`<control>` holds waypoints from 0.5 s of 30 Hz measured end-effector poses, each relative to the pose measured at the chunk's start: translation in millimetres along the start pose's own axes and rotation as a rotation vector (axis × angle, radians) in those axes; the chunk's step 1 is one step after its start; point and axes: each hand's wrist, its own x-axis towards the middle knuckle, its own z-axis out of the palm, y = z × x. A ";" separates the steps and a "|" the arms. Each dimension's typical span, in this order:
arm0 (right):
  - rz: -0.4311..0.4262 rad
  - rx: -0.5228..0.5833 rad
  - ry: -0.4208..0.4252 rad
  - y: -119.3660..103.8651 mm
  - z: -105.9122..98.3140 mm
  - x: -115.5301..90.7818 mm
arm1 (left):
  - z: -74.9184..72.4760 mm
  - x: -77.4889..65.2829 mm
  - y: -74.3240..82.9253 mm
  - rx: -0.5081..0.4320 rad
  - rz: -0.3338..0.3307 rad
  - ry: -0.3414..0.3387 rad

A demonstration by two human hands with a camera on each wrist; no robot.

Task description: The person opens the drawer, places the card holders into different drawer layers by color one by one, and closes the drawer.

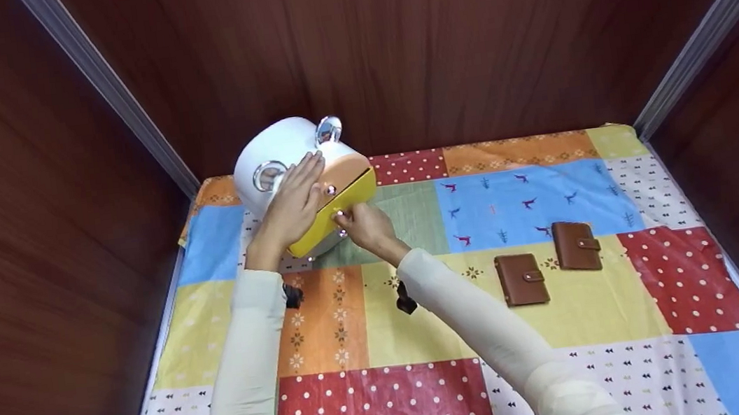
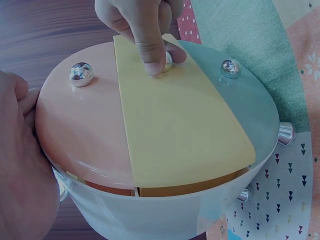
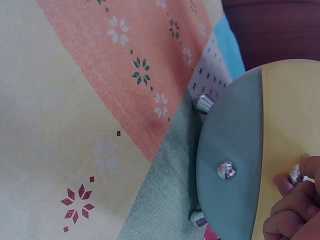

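A white round container (image 1: pixel 277 141) lies tipped toward me near the back wall, its lid split into pink (image 2: pixel 85 130), yellow (image 2: pixel 175 130) and teal (image 2: pixel 245 105) sections. Each section carries a round silver knob. My right hand (image 1: pixel 368 227) pinches the yellow section's knob (image 3: pixel 296 173) between thumb and finger. With its fingers extended, my left hand (image 1: pixel 293 204) rests against the container beside the pink section. Narrow gaps show under the rims of the pink and yellow sections in the left wrist view; the contents are hidden.
Two brown snap-strap wallets, a nearer one (image 1: pixel 523 280) and a farther one (image 1: pixel 577 245), lie to the right on the patchwork cloth (image 1: pixel 428 398). Dark wood-look panels (image 1: pixel 427 45) enclose the back and sides. Short silver feet (image 3: pixel 204 104) stick out of the container's base.
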 end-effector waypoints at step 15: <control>0.000 0.002 -0.018 -4.3 -0.2 1.7 | 1.4 -0.2 -0.5 -0.011 -0.001 0.009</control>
